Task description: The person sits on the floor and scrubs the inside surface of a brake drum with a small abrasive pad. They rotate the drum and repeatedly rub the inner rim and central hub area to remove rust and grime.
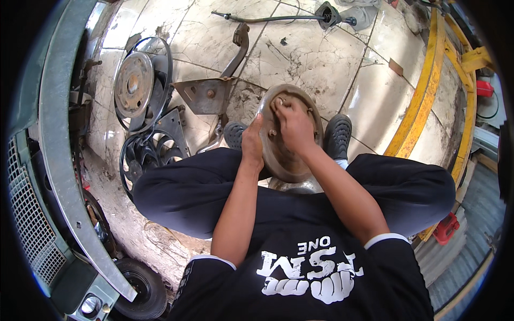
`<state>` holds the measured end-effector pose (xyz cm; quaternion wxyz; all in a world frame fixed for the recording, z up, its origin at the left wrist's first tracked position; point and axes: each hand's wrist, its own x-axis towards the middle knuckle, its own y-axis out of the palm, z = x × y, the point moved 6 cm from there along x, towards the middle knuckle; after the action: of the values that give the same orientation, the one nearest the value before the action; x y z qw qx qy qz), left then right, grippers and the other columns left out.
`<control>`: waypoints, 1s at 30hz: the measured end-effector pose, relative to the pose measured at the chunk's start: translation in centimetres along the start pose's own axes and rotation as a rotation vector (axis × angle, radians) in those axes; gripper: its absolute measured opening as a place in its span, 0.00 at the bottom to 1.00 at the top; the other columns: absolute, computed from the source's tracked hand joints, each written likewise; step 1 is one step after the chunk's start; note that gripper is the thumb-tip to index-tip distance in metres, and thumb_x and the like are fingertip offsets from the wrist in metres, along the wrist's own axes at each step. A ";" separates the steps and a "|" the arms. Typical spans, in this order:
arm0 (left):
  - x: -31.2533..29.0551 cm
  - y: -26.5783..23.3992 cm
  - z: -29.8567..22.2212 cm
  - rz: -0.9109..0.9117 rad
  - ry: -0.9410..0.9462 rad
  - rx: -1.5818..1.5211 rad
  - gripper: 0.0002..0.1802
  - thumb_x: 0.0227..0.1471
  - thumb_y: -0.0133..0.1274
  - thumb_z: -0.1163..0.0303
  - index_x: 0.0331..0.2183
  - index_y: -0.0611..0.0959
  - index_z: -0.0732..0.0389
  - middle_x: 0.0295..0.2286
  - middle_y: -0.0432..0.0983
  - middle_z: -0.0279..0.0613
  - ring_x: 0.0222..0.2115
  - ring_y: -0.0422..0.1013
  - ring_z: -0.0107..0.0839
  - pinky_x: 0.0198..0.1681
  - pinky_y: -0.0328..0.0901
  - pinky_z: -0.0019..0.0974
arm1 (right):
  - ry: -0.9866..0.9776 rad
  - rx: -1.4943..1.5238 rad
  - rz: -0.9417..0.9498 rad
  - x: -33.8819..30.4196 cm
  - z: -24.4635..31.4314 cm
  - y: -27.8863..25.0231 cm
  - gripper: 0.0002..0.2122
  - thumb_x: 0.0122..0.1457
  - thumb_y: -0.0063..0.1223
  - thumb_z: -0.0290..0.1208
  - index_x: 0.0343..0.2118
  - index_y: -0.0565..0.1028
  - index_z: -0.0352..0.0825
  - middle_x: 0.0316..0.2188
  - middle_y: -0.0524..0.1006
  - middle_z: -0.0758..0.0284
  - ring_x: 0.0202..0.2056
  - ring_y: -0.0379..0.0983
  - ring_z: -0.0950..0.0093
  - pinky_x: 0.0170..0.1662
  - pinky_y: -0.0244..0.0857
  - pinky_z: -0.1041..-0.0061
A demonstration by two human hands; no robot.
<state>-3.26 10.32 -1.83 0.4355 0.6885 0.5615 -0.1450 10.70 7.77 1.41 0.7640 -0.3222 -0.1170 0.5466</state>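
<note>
The disc (282,163) is between the two hands, in front of the seated person. The left hand (251,142) is closed around its left rim, with some fingers hidden by the edge. The right hand (295,125) lies over the face of the disc, its fingers curled and their tips touching the upper part. Whether these tips pinch something there, I cannot tell. So the disc lies directly to the right of the left hand and directly below the right hand; both hands touch it, so neither is nearer. Seen from above, it looks like an oval, and its long axis runs away from the body. One bolt (272,133) stands on the face, between the two hands.

Below the right hand, toward the body, a shiny metal part (295,187) shows under the lower edge of the disc. The floor (321,67) beyond the hands is of pale tiles, cracked and stained. To the left of the left hand lie a bracket (201,96) with a pedal, a rusty plate (133,85) and a fan (152,152). Far ahead of both hands is a cable (267,19). Well to the right of the right hand runs a yellow frame (420,101).
</note>
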 end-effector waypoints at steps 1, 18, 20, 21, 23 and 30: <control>0.3 0.0 -0.1 0.022 -0.029 -0.024 0.28 0.70 0.49 0.55 0.58 0.77 0.68 0.51 0.78 0.46 0.49 0.76 0.35 0.53 0.71 0.38 | 0.011 -0.014 -0.032 1.0 -0.3 0.0 0.13 0.68 0.53 0.32 0.52 0.82 0.40 0.50 0.77 0.57 0.47 0.77 0.54 0.48 0.71 0.59; 0.6 0.9 -0.5 -0.005 -0.016 0.043 0.25 0.70 0.49 0.56 0.56 0.81 0.68 0.47 0.80 0.42 0.46 0.76 0.30 0.51 0.71 0.36 | -0.160 -0.060 -0.083 1.7 0.0 -1.2 0.14 0.67 0.51 0.35 0.52 0.81 0.42 0.49 0.79 0.63 0.43 0.80 0.55 0.44 0.74 0.57; 0.7 0.2 -0.5 -0.035 0.026 0.111 0.26 0.70 0.49 0.56 0.55 0.80 0.68 0.47 0.80 0.43 0.46 0.76 0.30 0.50 0.71 0.36 | -0.120 -0.020 -0.013 -0.9 0.5 -0.3 0.13 0.68 0.50 0.35 0.51 0.82 0.42 0.48 0.79 0.64 0.43 0.80 0.55 0.44 0.74 0.57; 0.9 0.4 -0.4 -0.024 0.011 0.095 0.26 0.70 0.48 0.56 0.56 0.79 0.68 0.49 0.80 0.45 0.47 0.76 0.34 0.51 0.72 0.39 | -0.105 -0.011 0.017 -1.6 0.4 -0.2 0.13 0.68 0.50 0.35 0.51 0.82 0.42 0.48 0.79 0.64 0.43 0.80 0.55 0.44 0.74 0.58; 1.3 0.6 -0.6 -0.001 -0.019 0.065 0.27 0.70 0.46 0.56 0.58 0.77 0.67 0.51 0.78 0.49 0.50 0.77 0.40 0.53 0.73 0.45 | -0.125 -0.040 -0.043 0.1 0.0 -0.5 0.13 0.68 0.51 0.34 0.52 0.82 0.42 0.48 0.79 0.65 0.43 0.80 0.55 0.44 0.73 0.59; 1.4 0.0 0.1 -0.023 -0.005 0.028 0.25 0.70 0.50 0.56 0.55 0.80 0.68 0.47 0.79 0.44 0.45 0.76 0.33 0.49 0.72 0.38 | -0.101 0.002 -0.059 0.3 -0.7 -0.7 0.12 0.68 0.51 0.35 0.50 0.83 0.42 0.48 0.79 0.64 0.44 0.79 0.56 0.46 0.72 0.59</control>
<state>-2.78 11.11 -2.85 0.4254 0.6877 0.5662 -0.1598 11.70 7.67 1.29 0.7731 -0.2898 -0.1646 0.5396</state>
